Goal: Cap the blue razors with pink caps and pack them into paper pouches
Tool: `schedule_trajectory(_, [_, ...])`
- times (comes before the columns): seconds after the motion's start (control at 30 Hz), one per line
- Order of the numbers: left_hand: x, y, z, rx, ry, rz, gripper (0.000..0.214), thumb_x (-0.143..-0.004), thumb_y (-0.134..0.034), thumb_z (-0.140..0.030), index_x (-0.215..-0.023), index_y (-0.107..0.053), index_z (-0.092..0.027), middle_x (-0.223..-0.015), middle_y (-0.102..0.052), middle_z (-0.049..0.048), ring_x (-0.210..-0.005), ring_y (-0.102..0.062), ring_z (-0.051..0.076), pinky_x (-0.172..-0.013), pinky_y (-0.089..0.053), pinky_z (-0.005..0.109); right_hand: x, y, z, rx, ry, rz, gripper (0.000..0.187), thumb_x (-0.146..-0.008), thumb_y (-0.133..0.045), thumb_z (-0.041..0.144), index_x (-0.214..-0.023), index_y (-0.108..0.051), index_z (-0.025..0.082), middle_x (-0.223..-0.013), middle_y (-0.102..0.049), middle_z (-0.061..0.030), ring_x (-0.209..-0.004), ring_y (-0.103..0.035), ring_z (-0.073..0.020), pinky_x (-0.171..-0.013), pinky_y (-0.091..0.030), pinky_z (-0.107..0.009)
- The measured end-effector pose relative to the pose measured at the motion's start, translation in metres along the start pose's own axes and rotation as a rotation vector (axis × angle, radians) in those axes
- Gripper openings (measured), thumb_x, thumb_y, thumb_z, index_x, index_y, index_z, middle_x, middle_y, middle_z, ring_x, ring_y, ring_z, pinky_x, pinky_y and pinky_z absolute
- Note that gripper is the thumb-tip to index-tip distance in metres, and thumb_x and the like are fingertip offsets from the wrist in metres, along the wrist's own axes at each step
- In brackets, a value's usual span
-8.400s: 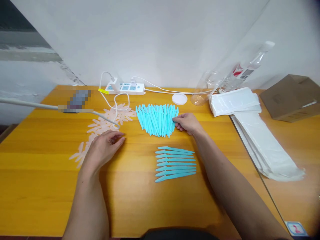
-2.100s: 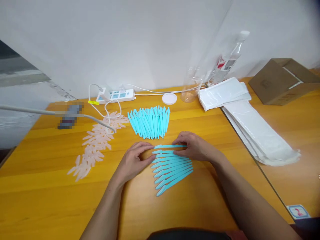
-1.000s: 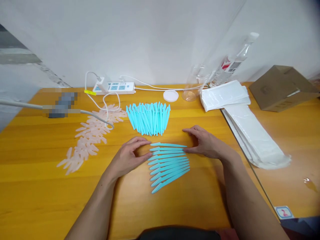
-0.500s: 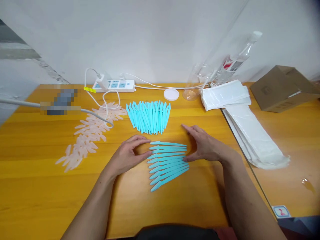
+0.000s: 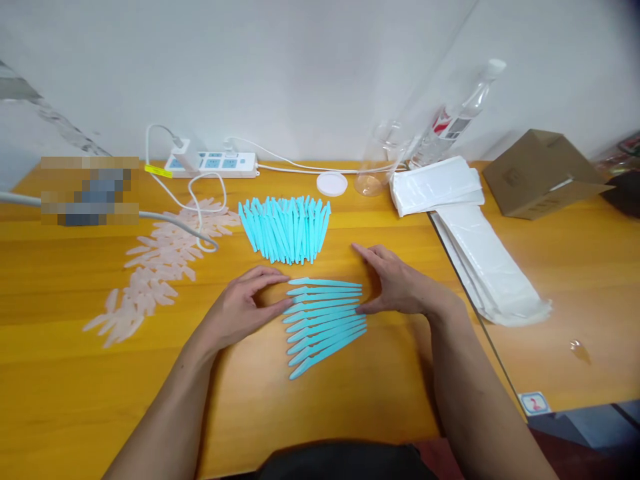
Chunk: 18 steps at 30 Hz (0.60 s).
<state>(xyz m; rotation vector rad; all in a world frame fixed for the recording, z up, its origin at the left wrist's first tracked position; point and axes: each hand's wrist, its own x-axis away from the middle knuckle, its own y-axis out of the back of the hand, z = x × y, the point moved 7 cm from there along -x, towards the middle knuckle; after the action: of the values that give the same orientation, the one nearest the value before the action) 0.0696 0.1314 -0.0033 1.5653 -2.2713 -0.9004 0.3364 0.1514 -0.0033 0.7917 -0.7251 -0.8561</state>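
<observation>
Several turquoise eyebrow razors [image 5: 325, 313] lie side by side in a fanned row on the wooden table. At their wider left ends is my left hand [image 5: 245, 303], thumb and fingers apart, the tips at or touching the upper razors. My right hand [image 5: 395, 283] is spread at the thin right ends; its thumb tip meets the middle of the row and its forefinger points clear of it. Neither hand grips anything. Just beyond lies a dense pile of the same razors [image 5: 285, 230]. Pale pink translucent caps [image 5: 160, 253] are scattered to the left.
Behind are a power strip [image 5: 235, 165] with white cables, a round white lid [image 5: 332, 184] and a clear plastic jar [image 5: 373, 167]. White plastic sleeves [image 5: 485, 260], a bottle [image 5: 455, 123] and a cardboard box [image 5: 540, 177] stand or lie right. A grey cable [image 5: 175, 223] crosses the caps.
The whole scene has shifted slightly left in view as the camera turned. Both hands keep the same pose around the row of razors.
</observation>
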Motion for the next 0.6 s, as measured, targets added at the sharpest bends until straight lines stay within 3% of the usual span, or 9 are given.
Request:
schedule_trajectory(0.23, [0.008,-0.003,0.005,0.001,-0.001,-0.003,0.032,-0.086,-0.071,-0.036,-0.116,-0.071,-0.025,-0.115,-0.068,0.0073,-0.103,-0.065,0.021,-0.094,-0.051,0.036,0.007,0.013,0.001,-0.112,0.013,-0.024,0.107,-0.072,-0.077,0.056,-0.159,-0.019,0.032,-0.134,-0.051,-0.01,-0.113,-0.057,-0.0282,-0.1,-0.049,-0.045])
schedule_trajectory(0.33, [0.001,0.0,-0.008,0.034,-0.01,-0.027,0.027,-0.088,-0.069,-0.033,-0.113,-0.072,-0.024,-0.11,-0.071,0.007,-0.099,-0.067,0.02,-0.09,-0.053,0.034,0.021,0.039,-0.015,-0.102,-0.096,-0.223,0.086,-0.081,-0.068,0.06,-0.154,-0.034,0.027,-0.128,-0.058,-0.0115,-0.099,-0.061,-0.0251,-0.087,-0.053,-0.041])
schedule_trajectory(0.47, [-0.013,0.021,-0.055,0.102,-0.06,-0.095,0.017,-0.091,-0.066,-0.026,-0.106,-0.074,-0.026,-0.101,-0.074,0.0035,-0.09,-0.069,0.017,-0.081,-0.056,0.029,0.057,0.074,-0.046,0.028,-0.315,-0.562,0.063,-0.084,-0.064,0.06,-0.134,-0.058,0.022,-0.103,-0.067,-0.0092,-0.081,-0.061,-0.0221,-0.076,-0.051,-0.038])
schedule_trajectory(0.53, [0.021,0.024,-0.068,0.092,-0.088,-0.101,0.025,-0.091,-0.064,-0.023,-0.115,-0.071,-0.03,-0.099,-0.074,0.0017,-0.088,-0.069,0.017,-0.079,-0.057,0.03,0.073,0.079,-0.058,0.061,-0.387,-0.629,0.056,-0.084,-0.064,0.06,-0.126,-0.064,0.022,-0.093,-0.068,-0.0073,-0.074,-0.06,-0.0208,-0.073,-0.05,-0.038])
schedule_trajectory(0.6, [0.102,0.007,-0.053,0.082,-0.023,-0.081,0.042,-0.089,-0.066,-0.024,-0.129,-0.063,-0.034,-0.093,-0.074,0.0011,-0.085,-0.069,0.02,-0.075,-0.058,0.032,0.084,0.074,-0.065,0.064,-0.417,-0.648,0.051,-0.084,-0.064,0.059,-0.119,-0.067,0.022,-0.088,-0.068,-0.0062,-0.07,-0.06,-0.0199,-0.071,-0.049,-0.037])
